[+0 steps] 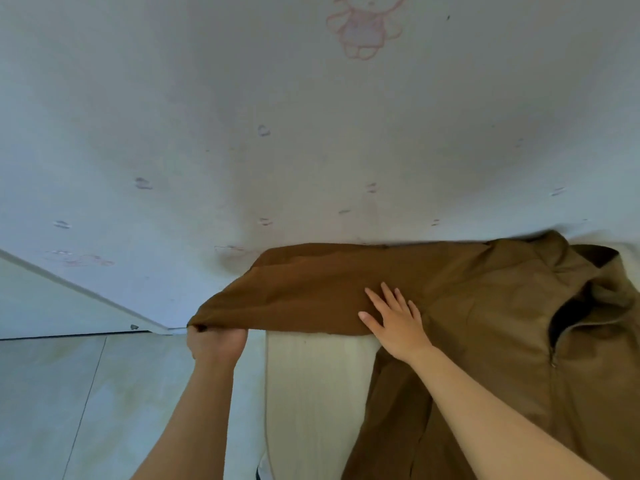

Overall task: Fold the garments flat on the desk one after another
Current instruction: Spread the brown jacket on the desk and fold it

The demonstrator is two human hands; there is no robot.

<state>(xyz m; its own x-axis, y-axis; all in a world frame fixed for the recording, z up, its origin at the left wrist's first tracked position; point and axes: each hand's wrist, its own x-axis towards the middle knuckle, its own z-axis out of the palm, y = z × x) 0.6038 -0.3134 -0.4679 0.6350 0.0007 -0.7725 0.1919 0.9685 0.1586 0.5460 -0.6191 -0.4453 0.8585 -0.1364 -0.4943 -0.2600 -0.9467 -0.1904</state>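
A brown zip-neck garment (502, 323) lies spread over the pale wooden desk (311, 375), its collar and zip at the right. One long sleeve (304, 289) stretches out to the left, past the desk's left edge. My left hand (216, 341) grips the cuff end of that sleeve, holding it out in the air beyond the desk. My right hand (394, 320) lies flat with straight, spread fingers on the sleeve near the shoulder, pressing it down.
A white wall (311, 133) with faint marks and a pink doodle stands right behind the desk. To the left, below the desk's edge, lies a light tiled floor (69, 393) with a white baseboard.
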